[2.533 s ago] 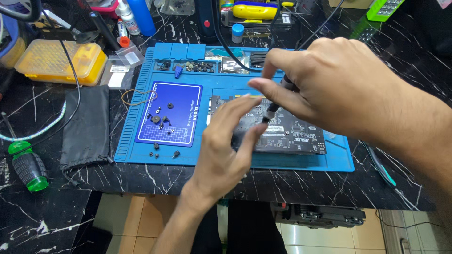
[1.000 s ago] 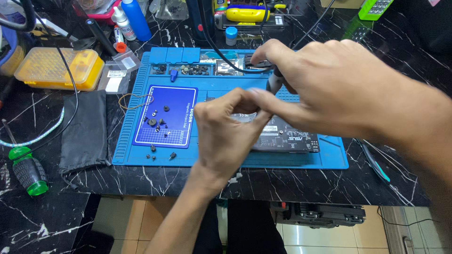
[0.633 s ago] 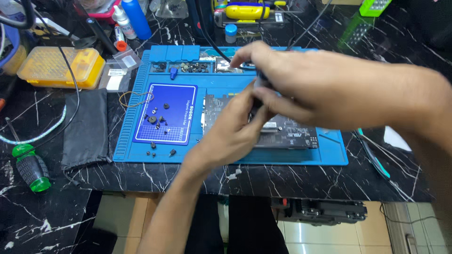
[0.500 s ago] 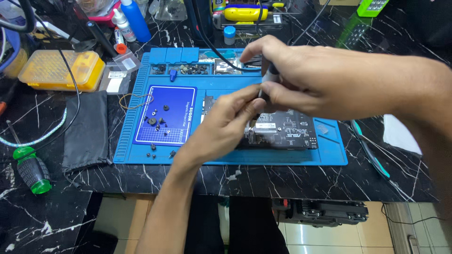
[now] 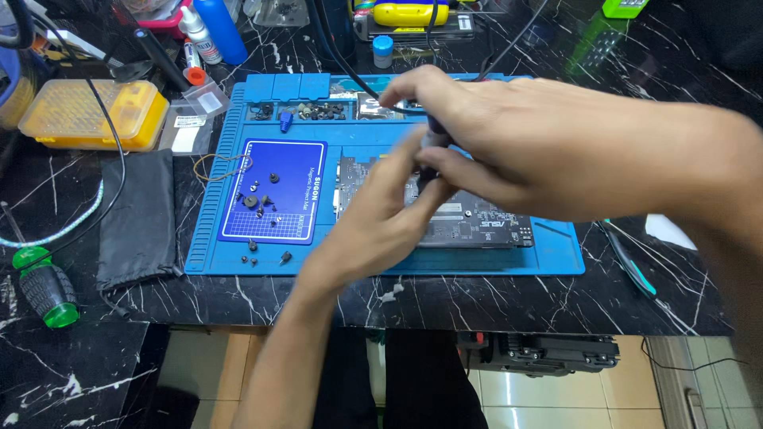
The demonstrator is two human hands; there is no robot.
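A dark circuit board point(image 5: 477, 226) lies on a blue work mat point(image 5: 238, 238) on the black marble bench. My right hand point(image 5: 493, 135) is shut on a small dark screwdriver point(image 5: 433, 143) held upright over the board's left part. My left hand point(image 5: 381, 222) reaches in from below; its fingers touch the screwdriver's lower shaft and hide the tip and that part of the board. Loose black screws point(image 5: 258, 199) sit on the darker blue magnetic pad point(image 5: 274, 191) to the left.
A yellow parts box point(image 5: 91, 115) and a dark pouch point(image 5: 135, 218) lie left of the mat. A green-handled screwdriver point(image 5: 44, 286) rests near the bench's front left edge. Bottles point(image 5: 218, 28), a yellow tool point(image 5: 413, 12) and cables crowd the back. Teal-handled tweezers point(image 5: 632, 266) lie at right.
Both hands stay over the board, shifting slightly; my right hand has moved a little left and my left fingers have come up to the screwdriver's shaft.
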